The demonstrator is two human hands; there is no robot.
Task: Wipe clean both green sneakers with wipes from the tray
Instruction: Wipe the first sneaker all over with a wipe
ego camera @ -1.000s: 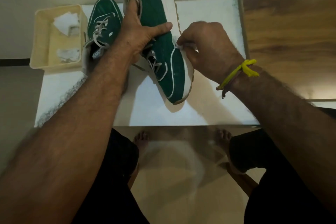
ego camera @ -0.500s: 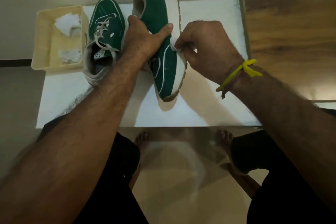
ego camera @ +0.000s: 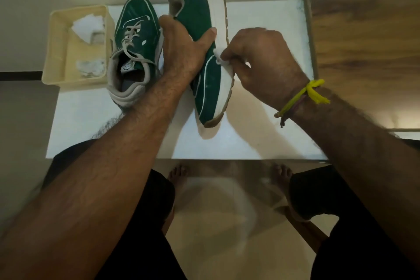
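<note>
A home, it seems: tiled floor (ego camera: 227, 245), low white table (ego camera: 250, 143), the person's bare feet (ego camera: 179, 171).

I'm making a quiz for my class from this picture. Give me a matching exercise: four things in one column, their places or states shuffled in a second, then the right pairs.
Things
1. held sneaker
2. second sneaker
3. wipe
4. tray

Places or states
A. standing on the white table, laces up
B. pinched by the right hand
C. at the table's left edge
D. tilted on its side in the left hand

Pairs: 1-D, 2-A, 3-B, 4-C
</note>
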